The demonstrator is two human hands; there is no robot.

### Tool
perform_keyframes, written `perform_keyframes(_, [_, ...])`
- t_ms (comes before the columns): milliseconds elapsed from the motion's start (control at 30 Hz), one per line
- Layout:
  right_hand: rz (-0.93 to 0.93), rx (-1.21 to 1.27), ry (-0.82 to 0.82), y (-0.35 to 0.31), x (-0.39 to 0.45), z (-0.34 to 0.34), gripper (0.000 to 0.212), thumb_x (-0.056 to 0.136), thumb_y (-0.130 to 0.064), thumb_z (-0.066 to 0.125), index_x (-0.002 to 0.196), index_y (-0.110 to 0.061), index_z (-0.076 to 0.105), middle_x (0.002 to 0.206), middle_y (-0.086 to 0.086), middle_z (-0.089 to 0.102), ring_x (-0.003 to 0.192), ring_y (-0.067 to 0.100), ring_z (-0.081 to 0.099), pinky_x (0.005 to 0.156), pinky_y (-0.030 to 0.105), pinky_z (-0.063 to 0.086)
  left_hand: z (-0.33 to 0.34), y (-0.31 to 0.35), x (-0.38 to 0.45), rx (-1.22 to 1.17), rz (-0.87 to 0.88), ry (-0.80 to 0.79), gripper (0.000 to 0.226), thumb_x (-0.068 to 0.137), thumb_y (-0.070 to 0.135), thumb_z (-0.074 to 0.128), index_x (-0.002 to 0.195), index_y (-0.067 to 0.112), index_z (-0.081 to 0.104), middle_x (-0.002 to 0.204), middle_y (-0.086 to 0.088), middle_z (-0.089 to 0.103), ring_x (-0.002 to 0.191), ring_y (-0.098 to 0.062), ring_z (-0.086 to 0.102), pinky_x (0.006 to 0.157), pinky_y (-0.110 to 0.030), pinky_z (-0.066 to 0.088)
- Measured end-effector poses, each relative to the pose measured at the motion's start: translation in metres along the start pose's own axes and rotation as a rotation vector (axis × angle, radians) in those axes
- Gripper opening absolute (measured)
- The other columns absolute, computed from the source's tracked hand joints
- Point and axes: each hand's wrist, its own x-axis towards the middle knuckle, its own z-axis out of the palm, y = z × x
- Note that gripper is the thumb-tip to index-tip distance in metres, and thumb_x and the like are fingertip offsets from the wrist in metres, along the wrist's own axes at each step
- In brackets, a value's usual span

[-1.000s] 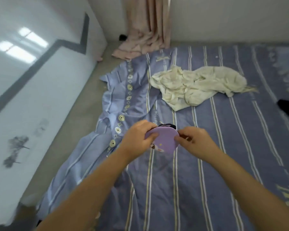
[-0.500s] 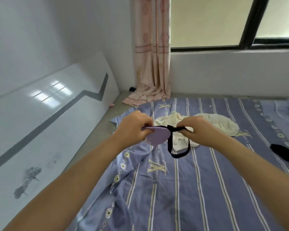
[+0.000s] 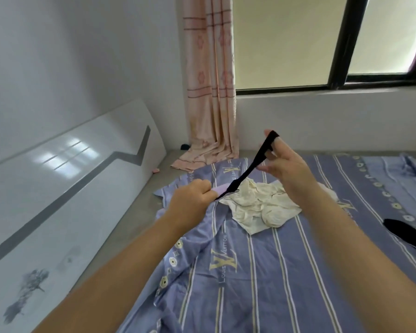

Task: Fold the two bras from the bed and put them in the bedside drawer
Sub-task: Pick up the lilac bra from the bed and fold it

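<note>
My left hand is closed around the folded lilac bra, of which only an edge shows past my fingers. Its black strap runs taut up and to the right to my right hand, which pinches the strap's end between thumb and fingers, above the bed. A second, black garment lies on the bedspread at the right edge, partly cut off. The bedside drawer is not in view.
A crumpled cream garment lies on the striped blue bedspread under my hands. A glossy white headboard leans along the left. A pink curtain hangs at the far corner below the window.
The view has tilted up from the bed to the window. Both hands lifted the lilac bra off the bed. My right hand has drawn the black strap out, up and to the right.
</note>
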Motion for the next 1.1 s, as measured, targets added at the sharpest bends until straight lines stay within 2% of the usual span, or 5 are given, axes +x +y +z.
perform_keyframes(200, [0.253, -1.790, -0.470, 0.008, 0.013, -0.013, 0.033, 0.085, 0.000, 0.038, 0.112, -0.007, 0.057, 0.108, 0.012, 0.064, 0.087, 0.023, 0.060, 0.065, 0.021, 0.047, -0.006, -0.012, 0.008, 0.068, -0.072, 0.033, 0.037, 0.022, -0.007, 0.087, 0.046, 0.005, 0.062, 0.044, -0.009, 0.056, 0.038, -0.019, 0.055, 0.025, -0.013, 0.029])
perform_keyframes(400, [0.337, -0.480, -1.205, 0.009, -0.022, -0.012, 0.029, 0.087, 0.000, 0.044, 0.112, -0.004, 0.059, 0.107, -0.007, 0.072, 0.084, 0.002, 0.069, 0.055, 0.005, 0.047, 0.000, -0.018, 0.013, 0.043, -0.097, 0.059, 0.036, 0.023, -0.008, 0.087, 0.049, 0.006, 0.066, 0.043, -0.009, 0.056, 0.036, -0.018, 0.053, 0.026, -0.012, 0.029])
perform_keyframes(533, [0.034, 0.313, -0.764, -0.001, -0.025, -0.012, 0.037, 0.085, -0.020, 0.055, 0.120, -0.032, 0.054, 0.123, -0.021, 0.061, 0.107, 0.009, 0.062, 0.062, 0.019, 0.057, 0.010, -0.008, 0.012, -0.052, -0.048, 0.066, 0.030, 0.034, -0.010, 0.088, 0.054, 0.004, 0.069, 0.042, -0.013, 0.054, 0.033, -0.019, 0.052, 0.026, -0.012, 0.028])
perform_keyframes(700, [-0.079, 0.031, 0.097, 0.011, -0.002, -0.022, 0.047, 0.088, 0.010, 0.040, 0.115, -0.028, 0.047, 0.099, -0.020, 0.066, 0.064, 0.003, 0.071, 0.034, 0.012, 0.044, 0.016, 0.000, 0.010, -0.324, -0.095, 0.128, 0.016, 0.059, -0.009, 0.070, 0.069, 0.002, 0.073, 0.053, -0.017, 0.064, 0.043, -0.024, 0.060, 0.045, -0.018, 0.034])
perform_keyframes(1100, [0.645, -0.215, 0.046, 0.071, -0.014, -0.006, 0.039, 0.092, -0.040, 0.043, 0.075, -0.010, 0.060, 0.037, -0.008, 0.064, 0.025, 0.008, 0.049, 0.029, 0.009, 0.022, 0.042, 0.021, 0.000, -0.505, -0.169, 0.405, 0.031, 0.072, -0.004, 0.040, 0.077, -0.010, 0.070, 0.075, -0.023, 0.075, 0.078, -0.017, 0.057, 0.073, -0.031, 0.043])
